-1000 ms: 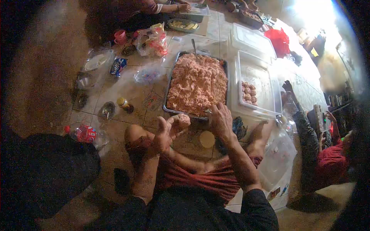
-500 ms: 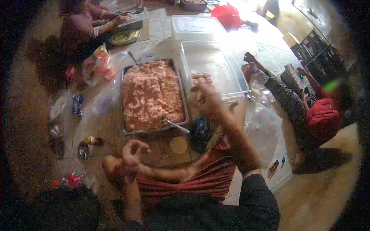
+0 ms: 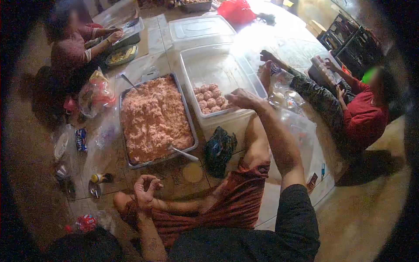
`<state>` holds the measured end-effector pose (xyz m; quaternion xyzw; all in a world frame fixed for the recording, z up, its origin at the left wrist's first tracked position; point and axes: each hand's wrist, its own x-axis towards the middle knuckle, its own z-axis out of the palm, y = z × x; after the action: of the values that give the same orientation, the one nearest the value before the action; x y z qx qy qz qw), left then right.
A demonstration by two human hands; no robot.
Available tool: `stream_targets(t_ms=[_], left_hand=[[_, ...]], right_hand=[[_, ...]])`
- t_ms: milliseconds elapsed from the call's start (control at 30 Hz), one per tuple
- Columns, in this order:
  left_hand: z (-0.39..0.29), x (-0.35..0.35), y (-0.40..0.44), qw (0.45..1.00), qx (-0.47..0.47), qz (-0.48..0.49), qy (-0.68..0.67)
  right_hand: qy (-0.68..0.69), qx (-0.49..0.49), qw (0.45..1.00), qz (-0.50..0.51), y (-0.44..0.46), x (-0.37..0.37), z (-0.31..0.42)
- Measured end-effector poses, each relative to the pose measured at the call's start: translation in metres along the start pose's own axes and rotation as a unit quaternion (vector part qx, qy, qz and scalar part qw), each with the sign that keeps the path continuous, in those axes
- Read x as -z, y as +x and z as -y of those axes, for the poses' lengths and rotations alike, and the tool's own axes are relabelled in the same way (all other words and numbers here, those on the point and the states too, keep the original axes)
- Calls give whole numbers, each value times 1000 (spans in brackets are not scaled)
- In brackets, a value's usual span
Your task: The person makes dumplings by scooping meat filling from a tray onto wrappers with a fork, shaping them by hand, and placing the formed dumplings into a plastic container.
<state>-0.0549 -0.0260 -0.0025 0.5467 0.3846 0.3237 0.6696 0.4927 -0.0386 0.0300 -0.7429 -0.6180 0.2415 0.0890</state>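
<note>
My right hand point(image 3: 245, 99) reaches over the near side of a clear plastic bin point(image 3: 188, 65). Its fingers are bent down and closed together at the edge of the meatballs point(image 3: 209, 98) clustered in the bin's near left corner; what they hold, if anything, is hidden under the hand. Above my crossed leg, my left hand point(image 3: 147, 190) is palm up with fingers loosely curled and apart, nothing visible in it. Between the hands and to the left of the bin sits a metal tray point(image 3: 195, 146) heaped with ground meat mixture point(image 3: 155, 115). A spoon point(image 3: 185, 153) rests at its near edge.
A lid-like clear plastic container point(image 3: 200, 28) lies behind the bin. A dark plastic bag point(image 3: 219, 150) sits before it. One person point(image 3: 72, 54) works at the far left, another point(image 3: 364, 111) at the right. Plastic bags point(image 3: 98, 94) and a small yellow-capped bottle point(image 3: 100, 177) lie left.
My right hand has lowered to the meatballs, and more of them show now. My left hand stays curled near my leg. The view has shifted, moving the tray and bin leftward.
</note>
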Motion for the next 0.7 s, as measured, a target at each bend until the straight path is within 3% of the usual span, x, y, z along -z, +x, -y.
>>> stream_targets(t_ms=[133,200,233,300,367,433,500,567,633,700], left_hand=[[3,-4,0,998,-37,-4,52],[13,-2,-1,995,-46,10,92],[19,0,-1,990,-52,21,133],[21,-9,-2,995,-32,39,82],[12,-15,-11,999,-9,36,33],[-7,-20,-16,992,5,121,-35],[-8,-20,-15,987,-13,135,-84],[-14,-18,-13,978,-35,160,-132],[-25,-14,-14,968,-107,194,-120],[-24,-3,-11,960,-134,209,-132]], right_hand=[[-39,111,993,-28,-17,15,17],[68,-105,991,-37,-31,29,50],[65,-103,992,-38,-33,24,51],[36,43,939,-339,-36,10,63],[86,80,937,-330,-50,12,106],[141,187,934,-269,-67,8,158],[-24,132,978,-163,-66,-19,184],[59,130,982,-127,-59,-61,204],[39,187,973,-127,-49,-102,204],[41,177,976,-123,-33,-141,214]])
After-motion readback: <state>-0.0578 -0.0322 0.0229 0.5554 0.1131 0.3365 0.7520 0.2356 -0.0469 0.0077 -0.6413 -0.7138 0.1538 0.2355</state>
